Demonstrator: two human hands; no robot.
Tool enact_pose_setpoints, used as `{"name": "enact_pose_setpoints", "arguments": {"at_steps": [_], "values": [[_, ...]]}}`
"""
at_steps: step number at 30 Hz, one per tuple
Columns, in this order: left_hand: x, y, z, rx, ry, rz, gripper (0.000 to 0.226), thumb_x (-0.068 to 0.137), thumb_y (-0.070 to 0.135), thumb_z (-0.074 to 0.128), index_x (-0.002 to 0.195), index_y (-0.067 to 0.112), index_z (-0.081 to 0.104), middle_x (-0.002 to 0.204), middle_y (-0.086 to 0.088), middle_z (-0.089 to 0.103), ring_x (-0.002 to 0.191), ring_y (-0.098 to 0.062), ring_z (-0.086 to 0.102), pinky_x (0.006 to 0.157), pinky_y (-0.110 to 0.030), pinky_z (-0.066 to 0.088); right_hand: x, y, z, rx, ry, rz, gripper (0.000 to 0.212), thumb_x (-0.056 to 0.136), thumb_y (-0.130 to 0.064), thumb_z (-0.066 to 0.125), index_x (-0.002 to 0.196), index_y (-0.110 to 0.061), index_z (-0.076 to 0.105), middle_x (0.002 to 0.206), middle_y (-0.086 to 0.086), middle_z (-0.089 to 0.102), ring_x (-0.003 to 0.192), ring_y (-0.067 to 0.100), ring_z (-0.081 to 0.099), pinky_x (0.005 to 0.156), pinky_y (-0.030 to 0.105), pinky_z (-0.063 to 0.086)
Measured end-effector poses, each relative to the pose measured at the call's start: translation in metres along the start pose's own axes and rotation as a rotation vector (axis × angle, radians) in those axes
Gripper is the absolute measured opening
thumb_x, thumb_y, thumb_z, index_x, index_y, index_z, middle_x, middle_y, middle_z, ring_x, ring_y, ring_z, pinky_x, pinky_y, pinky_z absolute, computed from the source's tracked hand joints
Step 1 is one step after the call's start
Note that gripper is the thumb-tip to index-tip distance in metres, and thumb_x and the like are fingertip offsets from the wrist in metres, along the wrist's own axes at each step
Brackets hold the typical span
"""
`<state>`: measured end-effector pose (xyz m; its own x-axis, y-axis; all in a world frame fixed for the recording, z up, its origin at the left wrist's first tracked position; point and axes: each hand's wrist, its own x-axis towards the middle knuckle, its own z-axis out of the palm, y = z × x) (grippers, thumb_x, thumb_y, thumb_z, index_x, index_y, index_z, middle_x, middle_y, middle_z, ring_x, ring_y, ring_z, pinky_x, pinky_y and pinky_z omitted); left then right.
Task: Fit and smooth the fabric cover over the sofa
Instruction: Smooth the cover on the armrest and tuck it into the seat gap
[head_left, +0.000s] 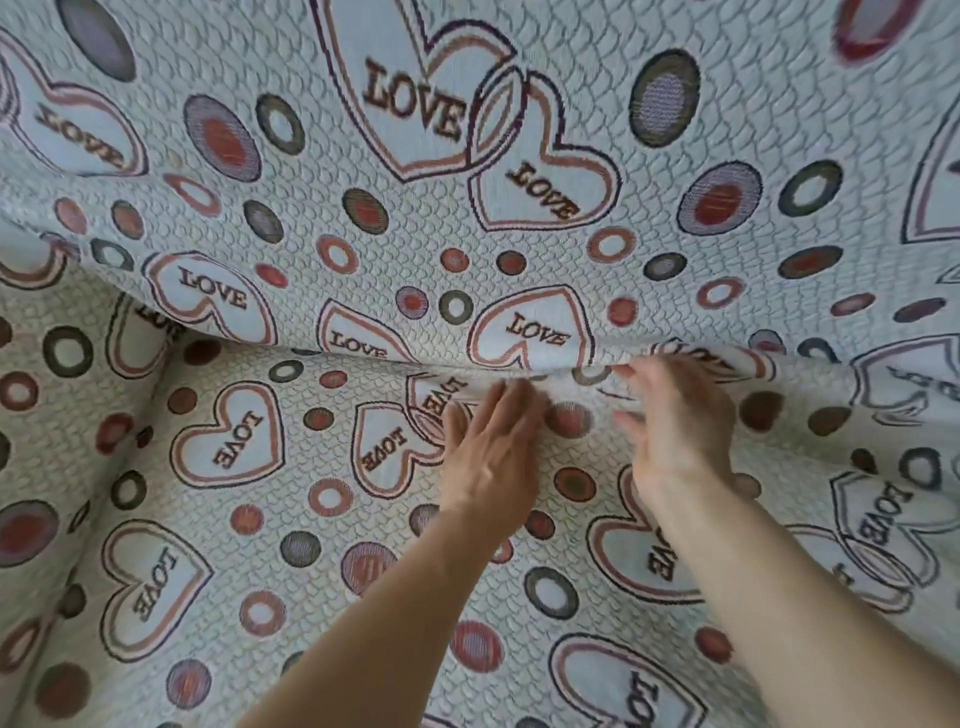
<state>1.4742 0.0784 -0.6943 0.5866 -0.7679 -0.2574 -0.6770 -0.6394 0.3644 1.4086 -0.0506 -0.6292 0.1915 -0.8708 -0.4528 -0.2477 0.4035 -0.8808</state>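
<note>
A pale fabric cover (363, 218) printed with LOVE hearts and coloured rings fills the head view, draped over the sofa's backrest and seat. A fold (363, 356) runs along the crease where backrest meets seat. My left hand (493, 447) lies flat on the seat fabric with straight fingers, its tips at the crease. My right hand (675, 421) sits just to the right, blurred, fingers spread and reaching to the fold's edge. Neither hand grips the cloth as far as I can see.
The covered armrest (62, 415) rises on the left, meeting the seat at a corner. On the right the cover (883, 395) bunches in loose wrinkles near the crease. The sofa itself is hidden under the fabric.
</note>
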Motion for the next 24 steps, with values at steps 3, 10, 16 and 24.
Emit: {"name": "enact_pose_setpoints", "arguments": {"at_steps": [3, 10, 16, 24], "values": [[0.019, 0.002, 0.005, 0.025, -0.029, -0.018, 0.052, 0.101, 0.043, 0.014, 0.152, 0.036, 0.006, 0.162, 0.009, 0.008, 0.149, -0.017, -0.002, 0.118, -0.05, -0.01, 0.006, 0.015, -0.011, -0.224, -0.108, -0.278, 0.013, 0.087, -0.028, 0.063, 0.075, -0.021, 0.062, 0.069, -0.013, 0.061, 0.067, 0.006, 0.056, 0.065, 0.027, 0.046], [0.012, 0.009, 0.009, 0.097, 0.035, 0.063, 0.055, 0.1, 0.04, 0.017, 0.153, 0.03, 0.011, 0.161, 0.007, 0.016, 0.149, -0.018, 0.006, 0.12, -0.052, 0.002, 0.032, 0.064, -0.055, -1.168, -0.401, -0.65, 0.042, 0.1, -0.038, 0.033, 0.141, -0.032, 0.036, 0.152, -0.016, 0.033, 0.138, 0.015, 0.032, 0.115, 0.057, 0.011], [0.053, 0.039, 0.0, 0.219, -0.029, -0.081, 0.045, 0.09, 0.042, 0.029, 0.124, 0.028, 0.055, 0.133, 0.006, 0.056, 0.127, -0.017, 0.041, 0.109, -0.042, 0.025, 0.063, 0.064, -0.06, -1.476, -0.508, -0.488, 0.051, 0.091, -0.05, 0.012, 0.138, -0.038, 0.029, 0.149, -0.015, 0.032, 0.136, 0.024, 0.027, 0.108, 0.055, 0.026], [0.009, 0.05, 0.033, -0.049, 0.086, 0.089, 0.06, 0.097, 0.031, 0.028, 0.153, 0.032, 0.006, 0.16, 0.007, 0.017, 0.146, -0.018, 0.02, 0.119, -0.047, 0.016, 0.041, 0.05, -0.089, -1.365, -0.494, -0.764, 0.071, 0.092, -0.026, 0.052, 0.15, -0.028, 0.012, 0.155, 0.002, 0.024, 0.122, 0.03, 0.049, 0.074, 0.041, 0.053]]}}
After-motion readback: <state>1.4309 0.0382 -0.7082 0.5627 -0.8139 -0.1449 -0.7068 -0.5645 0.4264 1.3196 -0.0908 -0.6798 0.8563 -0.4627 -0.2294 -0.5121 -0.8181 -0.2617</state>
